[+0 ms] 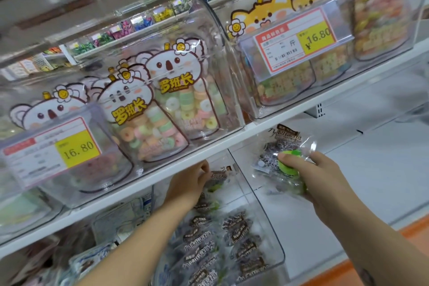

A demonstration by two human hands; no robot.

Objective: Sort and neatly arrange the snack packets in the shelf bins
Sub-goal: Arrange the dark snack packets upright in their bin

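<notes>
On the white shelf [130, 189] in front of me, two big clear bins are sitting side by side, and a third one, the lower bin [262, 223], is standing on the level beneath. The left upper bin [216, 37] is holding three koala packets [183, 90] of pastel ring sweets, standing upright one behind another. The right upper bin [249, 90] is holding at least three fox packets [262, 18]; blur is keeping me from counting them for certain. Two price tags [53, 148] with yellow patches are hanging on the bin fronts, one on each.

Behind, another aisle of shelving [139, 23] with bright wrapped sweets is showing through the plastic. An orange floor strip [413, 230] is running along at lower right.

The lower bin is carrying a loose heap of dark plum packets [241, 253], too jumbled for me to number. Just left of it, blue-and-white packets [92, 260] are lying in a neighbouring bin.

The right hand [318, 181] is gripping one clear plum packet [281, 155] with a green patch, thumb pressing on its front and fingers wrapping behind, holding it in the air right of the lower bin and just under the shelf edge. The left hand [190, 181] is reaching into the back of the lower bin, its fingers curling by an upright packet [219, 175] there; I cannot tell whether they are actually grasping it.
</notes>
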